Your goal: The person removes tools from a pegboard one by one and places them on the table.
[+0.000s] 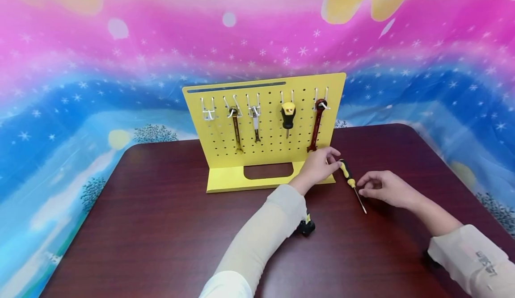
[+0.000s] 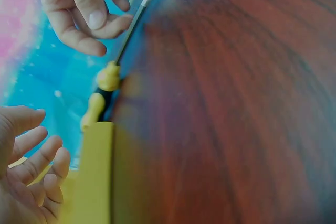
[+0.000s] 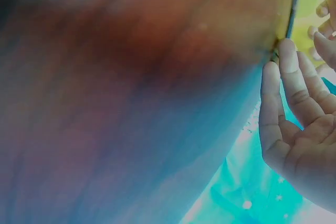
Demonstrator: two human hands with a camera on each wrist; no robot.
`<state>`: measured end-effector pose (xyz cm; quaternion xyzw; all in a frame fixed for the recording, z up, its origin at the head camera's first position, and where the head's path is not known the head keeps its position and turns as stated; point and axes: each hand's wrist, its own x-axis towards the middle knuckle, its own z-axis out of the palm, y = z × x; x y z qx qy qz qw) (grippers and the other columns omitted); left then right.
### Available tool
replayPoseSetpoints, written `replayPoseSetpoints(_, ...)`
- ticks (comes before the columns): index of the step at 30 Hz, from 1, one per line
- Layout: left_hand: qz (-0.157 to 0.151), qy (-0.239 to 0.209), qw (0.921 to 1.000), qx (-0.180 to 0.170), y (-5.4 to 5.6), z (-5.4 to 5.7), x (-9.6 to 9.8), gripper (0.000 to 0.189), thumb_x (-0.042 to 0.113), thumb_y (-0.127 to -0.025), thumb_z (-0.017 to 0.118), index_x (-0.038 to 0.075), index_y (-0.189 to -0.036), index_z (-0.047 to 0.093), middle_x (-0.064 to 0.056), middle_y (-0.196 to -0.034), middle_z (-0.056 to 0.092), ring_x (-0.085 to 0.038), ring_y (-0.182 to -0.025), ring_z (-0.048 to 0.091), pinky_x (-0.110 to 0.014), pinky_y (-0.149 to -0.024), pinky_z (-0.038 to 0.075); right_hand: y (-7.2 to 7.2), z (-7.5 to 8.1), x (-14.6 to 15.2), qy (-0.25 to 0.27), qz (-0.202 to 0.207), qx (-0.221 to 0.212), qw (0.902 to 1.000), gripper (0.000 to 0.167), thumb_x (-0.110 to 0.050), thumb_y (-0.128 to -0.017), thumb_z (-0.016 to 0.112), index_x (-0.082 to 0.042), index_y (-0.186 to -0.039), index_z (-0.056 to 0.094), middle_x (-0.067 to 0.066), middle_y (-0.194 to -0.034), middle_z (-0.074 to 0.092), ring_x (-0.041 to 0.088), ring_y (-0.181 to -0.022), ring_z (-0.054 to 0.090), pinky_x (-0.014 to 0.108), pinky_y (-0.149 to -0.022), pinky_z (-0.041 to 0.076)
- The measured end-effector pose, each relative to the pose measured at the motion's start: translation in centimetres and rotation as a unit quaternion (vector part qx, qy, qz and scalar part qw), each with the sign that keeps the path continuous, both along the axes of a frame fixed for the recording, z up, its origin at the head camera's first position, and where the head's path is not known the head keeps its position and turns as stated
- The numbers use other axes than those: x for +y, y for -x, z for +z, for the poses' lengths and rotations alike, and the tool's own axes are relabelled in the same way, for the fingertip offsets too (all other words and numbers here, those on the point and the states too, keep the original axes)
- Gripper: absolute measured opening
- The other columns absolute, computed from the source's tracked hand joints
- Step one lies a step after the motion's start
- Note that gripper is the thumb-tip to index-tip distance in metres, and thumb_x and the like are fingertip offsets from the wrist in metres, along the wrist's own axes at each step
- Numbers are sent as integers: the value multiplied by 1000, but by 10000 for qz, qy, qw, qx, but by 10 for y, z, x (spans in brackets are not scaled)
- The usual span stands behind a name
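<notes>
A long screwdriver (image 1: 349, 178) with a black-and-yellow handle lies on the table just right of the yellow pegboard (image 1: 265, 150), its tip pointing toward the front. My left hand (image 1: 320, 166) is beside the handle end, in front of the board's lower right corner. In the left wrist view, the left hand's fingers (image 2: 37, 169) are loosely bent and hold nothing. To the right of the shaft is my right hand (image 1: 388, 188), fingers relaxed and holding nothing. The right wrist view shows the right hand (image 3: 299, 124) near the screwdriver shaft (image 3: 293, 14); whether they touch cannot be told.
On the pegboard's hooks hang a brown wrench (image 1: 236, 130), a silver wrench (image 1: 255, 126), a stubby screwdriver (image 1: 288, 115) and a red wrench (image 1: 317, 126). The left hook (image 1: 208, 114) bears no tool. A black-and-yellow object (image 1: 307, 227) is partly hidden by the left sleeve.
</notes>
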<state>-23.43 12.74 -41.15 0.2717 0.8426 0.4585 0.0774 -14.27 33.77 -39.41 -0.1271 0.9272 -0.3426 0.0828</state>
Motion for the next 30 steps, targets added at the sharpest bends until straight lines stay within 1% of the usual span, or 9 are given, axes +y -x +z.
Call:
replayPoseSetpoints(3, -157, -73, 9998, 133, -1, 12, -10, 28, 24, -99, 63, 13, -124, 64, 4, -93, 63, -10, -64, 55, -21, -56, 46, 3, 4, -2, -61, -87, 131, 9999, 17, -11, -90, 72, 0, -103, 70, 5, -84, 72, 5, -66, 58, 23, -57, 46)
replayPoseSetpoints(5, -182, -73, 9995, 257, -2, 18, -17, 27, 25, -99, 63, 14, -124, 64, 4, -94, 63, -10, -65, 56, -20, -57, 47, 5, 7, -4, -113, -143, 202, 9996, 17, -12, -90, 72, 0, -103, 70, 5, -87, 73, 3, -70, 61, 23, -60, 47)
replayPoseSetpoints(8, -205, -92, 9987, 451, -3, 28, -29, 26, 25, -99, 62, 16, -124, 64, 5, -96, 63, -9, -70, 58, -18, -61, 47, 7, 10, -8, -169, -201, 275, 9993, 18, -13, -91, 72, -1, -104, 70, 5, -89, 73, 1, -75, 63, 22, -64, 49)
replayPoseSetpoints(12, -238, -282, 9975, 600, -5, 39, -46, 28, 23, -99, 62, 13, -125, 64, 3, -96, 66, -13, -79, 60, -18, -66, 48, 10, 14, -12, -179, -256, 351, 9989, 20, -15, -92, 70, -1, -107, 69, 5, -92, 73, -1, -78, 64, 22, -68, 50)
replayPoseSetpoints(17, -116, -470, 9967, 650, -8, 48, -69, 30, 22, -98, 64, 9, -126, 64, 2, -98, 66, -12, -85, 61, -19, -71, 50, 13, 18, -23, -83, -328, 441, 9985, 23, -17, -93, 69, -1, -111, 68, 7, -96, 72, 4, -81, 65, 23, -70, 52)
replayPoseSetpoints(19, -24, -490, 9968, 635, -10, 52, -80, 31, 23, -98, 64, 10, -126, 64, 2, -99, 67, -11, -85, 61, -20, -71, 50, 14, 20, -29, -3, -344, 464, 9983, 24, -16, -93, 70, -1, -112, 68, 9, -98, 72, 8, -82, 65, 23, -69, 53)
replayPoseSetpoints(24, 204, -598, 9955, 713, -12, 59, -107, 31, 21, -98, 65, 9, -127, 64, -3, -104, 69, -17, -91, 65, -22, -76, 52, 17, 22, -46, 198, -313, 527, 9979, 25, -17, -94, 69, 0, -113, 68, 14, -104, 71, 13, -85, 65, 24, -67, 53)
replayPoseSetpoints(27, 353, -683, 9934, 851, -13, 62, -123, 31, 19, -97, 65, 7, -126, 64, -5, -106, 69, -21, -94, 66, -24, -80, 53, 20, 22, -57, 305, -289, 551, 9976, 25, -17, -94, 69, -1, -113, 68, 14, -104, 71, 15, -84, 64, 25, -64, 51)
replayPoseSetpoints(30, 510, -726, 9916, 941, -15, 63, -139, 31, 18, -97, 65, 7, -126, 64, -5, -106, 69, -21, -95, 66, -28, -83, 54, 23, 22, -68, 397, -248, 568, 9973, 23, -16, -94, 68, -2, -112, 68, 13, -100, 72, 16, -80, 62, 27, -62, 50)
